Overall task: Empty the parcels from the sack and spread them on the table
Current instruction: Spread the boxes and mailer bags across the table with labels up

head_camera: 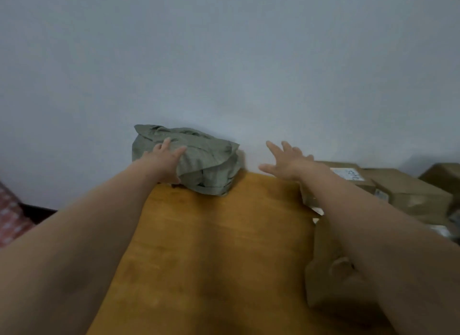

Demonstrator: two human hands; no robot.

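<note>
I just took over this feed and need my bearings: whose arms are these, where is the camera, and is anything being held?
No machine here: a person works bare-handed, filmed by one camera worn on their head, looking forward and down. The left hand lies on a bunched grey-green sack at the far edge of the wooden table, by the wall. The right hand hangs open in the air, fingers spread, holding nothing. Brown parcels lie along the table's right side.

Dim, soft light — blurred, warped edges
</note>
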